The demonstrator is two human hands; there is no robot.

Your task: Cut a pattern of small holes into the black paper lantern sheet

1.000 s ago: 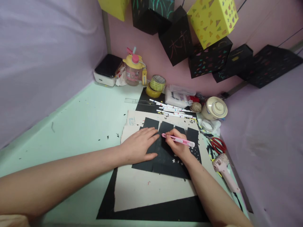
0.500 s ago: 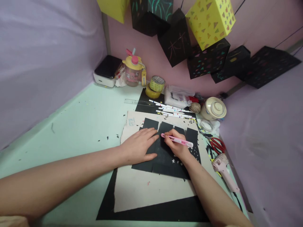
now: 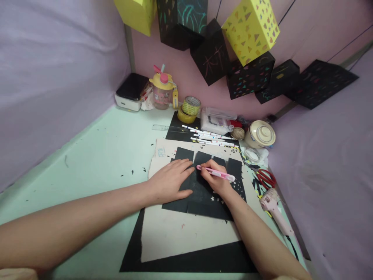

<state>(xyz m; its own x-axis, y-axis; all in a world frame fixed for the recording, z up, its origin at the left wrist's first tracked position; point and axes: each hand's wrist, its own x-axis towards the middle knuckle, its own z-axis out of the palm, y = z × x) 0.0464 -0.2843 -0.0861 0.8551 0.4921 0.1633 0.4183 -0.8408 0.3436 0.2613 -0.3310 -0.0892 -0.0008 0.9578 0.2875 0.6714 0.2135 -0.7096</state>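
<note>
A sheet of black paper (image 3: 201, 196) with tabs along its far edge and small cut-out stars lies on a beige cardboard mat (image 3: 186, 233). My left hand (image 3: 170, 181) lies flat on the paper's left part, fingers stretched out. My right hand (image 3: 217, 181) is closed round a pink craft knife (image 3: 217, 173), whose tip touches the paper just right of my left fingertips.
Several white markers (image 3: 211, 137), tape rolls (image 3: 189, 107), a clear ruler (image 3: 166, 127), a plastic box (image 3: 218, 118) and a round tin (image 3: 260, 133) stand behind. Red scissors (image 3: 266, 178) and a glue gun (image 3: 272, 208) lie at the right. Paper lanterns (image 3: 250, 27) hang overhead.
Both hands stay in place on the black paper; the knife has hardly moved. The view has shifted slightly, so everything sits a little lower and to the left.
</note>
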